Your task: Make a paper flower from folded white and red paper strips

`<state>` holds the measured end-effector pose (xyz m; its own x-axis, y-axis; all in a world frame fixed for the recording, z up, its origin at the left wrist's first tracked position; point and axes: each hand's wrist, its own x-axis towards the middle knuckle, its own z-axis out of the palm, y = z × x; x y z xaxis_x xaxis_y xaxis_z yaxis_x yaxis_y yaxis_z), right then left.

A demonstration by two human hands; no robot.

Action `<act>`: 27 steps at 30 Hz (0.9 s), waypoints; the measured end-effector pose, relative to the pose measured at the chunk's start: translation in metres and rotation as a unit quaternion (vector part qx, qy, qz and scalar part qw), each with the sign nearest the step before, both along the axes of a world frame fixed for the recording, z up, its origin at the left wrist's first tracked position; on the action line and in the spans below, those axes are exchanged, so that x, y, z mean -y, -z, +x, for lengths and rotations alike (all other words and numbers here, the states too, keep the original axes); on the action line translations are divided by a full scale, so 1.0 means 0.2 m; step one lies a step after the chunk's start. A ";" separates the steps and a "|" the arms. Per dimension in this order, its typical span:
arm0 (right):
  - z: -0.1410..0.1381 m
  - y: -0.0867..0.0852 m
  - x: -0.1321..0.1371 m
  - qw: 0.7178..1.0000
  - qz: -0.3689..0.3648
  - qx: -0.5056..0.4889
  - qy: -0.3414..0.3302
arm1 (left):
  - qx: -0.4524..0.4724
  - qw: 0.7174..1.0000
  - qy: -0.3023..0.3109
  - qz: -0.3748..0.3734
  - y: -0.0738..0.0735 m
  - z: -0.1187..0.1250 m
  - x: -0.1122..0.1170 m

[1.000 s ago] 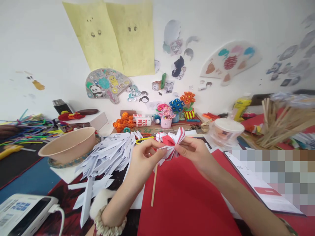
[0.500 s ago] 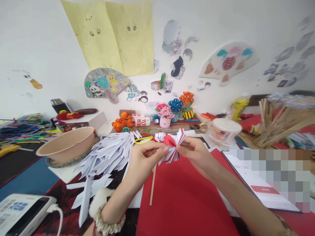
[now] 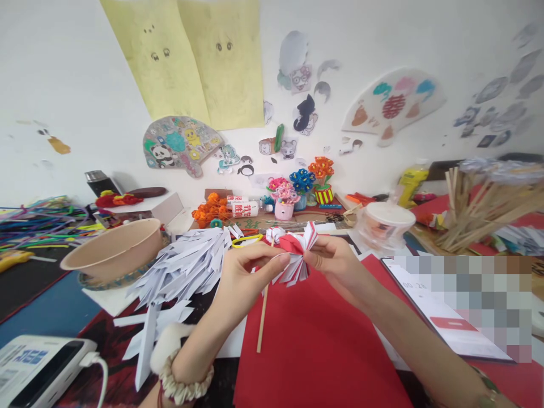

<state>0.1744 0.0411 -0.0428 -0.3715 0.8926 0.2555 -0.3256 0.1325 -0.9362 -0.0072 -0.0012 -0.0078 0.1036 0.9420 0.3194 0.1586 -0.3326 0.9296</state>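
Between my hands is a folded red and white paper fan-shaped flower [image 3: 297, 271], its pleats spread below and to the upper right. My left hand [image 3: 250, 269] pinches its left side between thumb and fingers. On the opposite side, my right hand [image 3: 334, 260] pinches the pleats near the middle. A thin wooden stick [image 3: 262, 320] slants down below the left fingers; whether it joins the flower is hidden. Under the hands lies red paper [image 3: 314, 345]. Left of them is a heap of folded white paper strips [image 3: 187, 263].
A beige bowl [image 3: 113, 249] stands at the left, behind a white device with a cable [image 3: 46, 368]. Yellow-handled scissors [image 3: 246, 241] lie behind my left hand. At the right are a lidded tub [image 3: 389, 218], a tablet [image 3: 450, 323] and a bundle of wooden sticks [image 3: 476, 215].
The upper pleats of the paper flower look slightly more folded at the right fingers. Both hands keep their pinch, and the view has shifted a little.
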 end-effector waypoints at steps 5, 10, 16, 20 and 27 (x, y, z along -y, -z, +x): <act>0.00 -0.01 0.01 1.000 -0.004 -0.001 -0.015 | 0.024 0.999 0.024 -0.025 -0.01 0.01 0.00; -0.01 -0.01 0.02 1.000 -0.022 -0.006 -0.013 | 0.035 0.998 0.031 -0.033 -0.01 0.01 0.01; -0.01 -0.03 0.02 0.999 -0.036 -0.015 -0.011 | 0.036 0.999 -0.018 -0.015 0.00 0.02 0.00; -0.01 -0.03 0.02 0.999 -0.036 -0.016 -0.006 | 0.057 0.998 -0.016 -0.038 0.02 0.03 0.00; -0.01 -0.02 0.01 0.999 -0.038 -0.012 -0.034 | 0.149 0.982 0.023 -0.116 0.01 0.06 0.02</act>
